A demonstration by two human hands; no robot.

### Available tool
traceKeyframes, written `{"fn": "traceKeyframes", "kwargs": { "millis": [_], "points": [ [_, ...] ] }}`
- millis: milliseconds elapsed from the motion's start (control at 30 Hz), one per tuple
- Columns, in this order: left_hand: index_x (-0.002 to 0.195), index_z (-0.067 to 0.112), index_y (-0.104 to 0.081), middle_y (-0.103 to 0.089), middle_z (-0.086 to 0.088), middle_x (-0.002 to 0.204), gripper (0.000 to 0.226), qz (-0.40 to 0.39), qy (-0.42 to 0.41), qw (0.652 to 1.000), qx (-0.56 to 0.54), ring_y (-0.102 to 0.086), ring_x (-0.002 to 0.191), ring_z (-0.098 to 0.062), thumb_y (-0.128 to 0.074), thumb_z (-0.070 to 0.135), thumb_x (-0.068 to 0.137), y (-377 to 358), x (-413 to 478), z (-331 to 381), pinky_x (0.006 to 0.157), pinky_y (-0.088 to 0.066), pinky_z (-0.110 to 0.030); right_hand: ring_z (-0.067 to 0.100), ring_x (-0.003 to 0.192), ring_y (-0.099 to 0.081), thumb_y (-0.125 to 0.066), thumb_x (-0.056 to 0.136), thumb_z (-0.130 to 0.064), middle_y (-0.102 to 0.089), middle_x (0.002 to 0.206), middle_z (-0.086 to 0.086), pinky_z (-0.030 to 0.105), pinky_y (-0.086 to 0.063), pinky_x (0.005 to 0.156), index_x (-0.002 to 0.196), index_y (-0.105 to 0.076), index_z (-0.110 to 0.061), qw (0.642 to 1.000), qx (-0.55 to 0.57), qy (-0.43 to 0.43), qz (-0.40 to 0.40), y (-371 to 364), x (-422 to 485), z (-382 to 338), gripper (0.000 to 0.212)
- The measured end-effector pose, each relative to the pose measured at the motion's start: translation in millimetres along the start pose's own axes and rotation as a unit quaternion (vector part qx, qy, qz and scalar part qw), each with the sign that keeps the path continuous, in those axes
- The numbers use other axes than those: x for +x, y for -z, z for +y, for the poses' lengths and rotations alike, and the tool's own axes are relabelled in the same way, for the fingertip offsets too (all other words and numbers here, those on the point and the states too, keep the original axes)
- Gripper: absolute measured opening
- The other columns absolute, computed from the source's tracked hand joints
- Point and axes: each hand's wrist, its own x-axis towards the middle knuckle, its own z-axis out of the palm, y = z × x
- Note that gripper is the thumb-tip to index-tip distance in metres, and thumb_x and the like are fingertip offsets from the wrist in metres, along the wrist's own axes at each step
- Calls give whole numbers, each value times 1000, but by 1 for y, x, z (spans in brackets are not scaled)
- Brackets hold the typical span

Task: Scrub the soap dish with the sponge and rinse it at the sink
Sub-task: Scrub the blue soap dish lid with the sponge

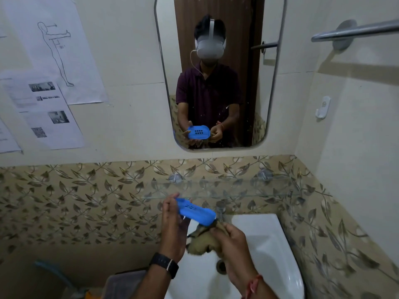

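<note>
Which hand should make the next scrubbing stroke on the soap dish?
Right. The right hand grips the sponge, which meets the right end of the blue soap dish. The left hand is occupied holding the soap dish tilted above the sink.

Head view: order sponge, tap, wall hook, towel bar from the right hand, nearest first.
1. sponge, gripped in the right hand itself.
2. tap, just ahead of it.
3. wall hook, up on the right wall.
4. towel bar, higher still, top right.

left hand [172,225] gripping blue soap dish [195,211], right hand [228,240] holding sponge [203,239]
</note>
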Motion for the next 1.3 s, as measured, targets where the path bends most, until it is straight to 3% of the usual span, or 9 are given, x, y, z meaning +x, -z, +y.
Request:
{"fn": "traceKeyframes", "kwargs": {
  "millis": [167, 333, 533, 633, 767, 900, 1033, 1167, 1300],
  "points": [
    [86, 24, -65, -63, -3, 137, 43, -97, -72, 979, 162, -61, 127, -20, -96, 34, 57, 15, -6, -10, 91, -57, -31, 16, 63, -63, -64, 93, -9, -75, 81, 11, 24, -51, 55, 107, -73, -7, 990, 130, 47, 5, -1, 12, -20, 17],
    [123, 40, -57, -62, 10, 132, 75, -158, -125, 945, 258, -57, 129, -14, -98, 33, 61, 4, -13, -11, 98, -52, -25, 27, 90, -71, -50, 93, 9, -76, 105, 18, 39, -56, 77, 105, -76, -14, 986, 130, 32, -97, -4, 15, -16, 37],
    [147, 46, -39, -63, 20, 134, 108, -167, -120, 933, 295, -54, 133, -3, -99, 39, 58, 13, -11, -2, 102, -47, -15, 30, 68, -55, -56, 85, 2, -71, 78, 27, 36, -38, 60, 94, -73, 1, 966, -100, 10, -238, 22, 20, -21, 19],
    [147, 48, -39, -64, 19, 134, 110, -176, -110, 931, 300, -54, 133, -2, -100, 40, 56, 14, -11, -3, 101, -46, -13, 29, 66, -50, -56, 85, 1, -63, 71, 21, 40, -36, 60, 92, -72, 1, 986, -62, 10, -152, 29, 29, -22, 17],
    [147, 45, -42, -68, 16, 133, 105, -206, -74, 927, 304, -59, 129, -5, -99, 41, 58, 8, -17, -9, 103, -48, -18, 26, 85, -68, -54, 96, 0, -76, 102, 13, 38, -48, 78, 117, -72, -10, 986, 127, 38, -103, 22, 34, -27, 29],
    [152, 38, -37, -75, -10, 122, 98, -200, 6, 960, 197, -71, 112, -25, -92, 35, 70, 7, -17, -8, 90, -57, -38, 22, 68, -56, -53, 93, 4, -74, 86, 16, 22, -43, 58, 108, -77, -14, 981, -55, 99, -156, 13, 14, -20, 34],
    [154, 46, -32, -76, -16, 118, 94, -169, 76, 969, 164, -70, 116, -31, -83, 52, 75, 20, -14, -14, 99, -54, -57, 26, 70, -63, -56, 88, 8, -68, 77, 25, 32, -53, 64, 95, -75, 4, 964, -131, 24, -229, 21, 6, -15, 21],
    [145, 27, -55, -72, -12, 129, 90, -125, 154, 979, 48, -72, 109, -25, -82, 65, 68, 27, -15, -25, 87, -60, -43, 23, 58, -63, -69, 79, -21, -73, 67, 10, 24, -51, 50, 89, -78, -7, 992, -81, 45, -84, 28, 13, -36, 19],
    [129, 15, -70, -71, -24, 123, 86, -154, 205, 966, 19, -72, 90, -25, -71, 77, 70, 20, -14, -37, 82, -60, -36, 6, 82, -73, -60, 91, 0, -78, 91, -11, 19, -59, 67, 93, -78, -31, 981, -98, 165, 39, 14, 28, -53, 36]
  ]
}}
